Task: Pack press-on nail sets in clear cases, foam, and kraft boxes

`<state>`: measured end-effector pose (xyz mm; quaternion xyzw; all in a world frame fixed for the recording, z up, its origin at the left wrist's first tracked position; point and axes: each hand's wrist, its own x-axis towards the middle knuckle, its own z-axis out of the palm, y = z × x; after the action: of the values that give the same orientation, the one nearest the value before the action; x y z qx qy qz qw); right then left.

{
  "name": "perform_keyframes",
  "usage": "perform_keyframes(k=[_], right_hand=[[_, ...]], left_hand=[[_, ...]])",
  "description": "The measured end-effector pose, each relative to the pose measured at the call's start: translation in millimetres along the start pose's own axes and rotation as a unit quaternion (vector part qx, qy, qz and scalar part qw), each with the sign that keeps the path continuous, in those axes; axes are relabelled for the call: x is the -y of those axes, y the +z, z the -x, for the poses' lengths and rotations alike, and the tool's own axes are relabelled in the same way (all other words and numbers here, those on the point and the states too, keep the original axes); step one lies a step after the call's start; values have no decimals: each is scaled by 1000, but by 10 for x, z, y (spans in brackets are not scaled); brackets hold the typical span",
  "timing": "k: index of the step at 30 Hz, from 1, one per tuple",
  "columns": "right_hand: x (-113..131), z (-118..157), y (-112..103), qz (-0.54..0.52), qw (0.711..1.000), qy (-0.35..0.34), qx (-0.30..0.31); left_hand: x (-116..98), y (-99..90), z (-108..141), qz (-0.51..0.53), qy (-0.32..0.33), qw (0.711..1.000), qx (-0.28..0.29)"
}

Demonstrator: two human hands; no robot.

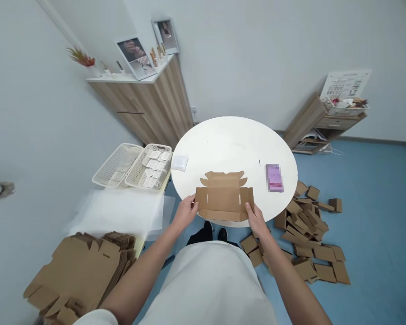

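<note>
A flattened brown cardboard box with its flaps spread out is held over the near edge of the round white table. My left hand grips its left side panel, thumb on top. On the right side panel, my right hand pinches the card with the thumb on its upper face. The fingers beneath the card are hidden on both sides. Two narrow white slots show near the fold lines. A small clear-and-white packet lies at the table's left edge. Towards the right lies a purple, pixelated item.
Two white baskets with small white packets stand left of the table, beside translucent sheets. Flat cardboard blanks are stacked at lower left. Folded brown boxes are piled on the blue floor at right. A wooden cabinet stands behind.
</note>
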<state>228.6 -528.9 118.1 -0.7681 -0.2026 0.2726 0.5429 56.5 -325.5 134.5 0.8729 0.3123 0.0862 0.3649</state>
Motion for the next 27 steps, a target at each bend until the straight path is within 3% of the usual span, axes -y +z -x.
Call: perform_keyframes(k=[8,16,27], right_hand=[[-103,-98,87,139,986,73,-51],[-187,-31,195,78,987,133,-41],[-387,-226,236,107,982,132,-88]], left_hand=[[223,41,-421,8,8,999,40],[443,226,-637,37,-14,998,52],[607,534,-825,129,-46,988,68]])
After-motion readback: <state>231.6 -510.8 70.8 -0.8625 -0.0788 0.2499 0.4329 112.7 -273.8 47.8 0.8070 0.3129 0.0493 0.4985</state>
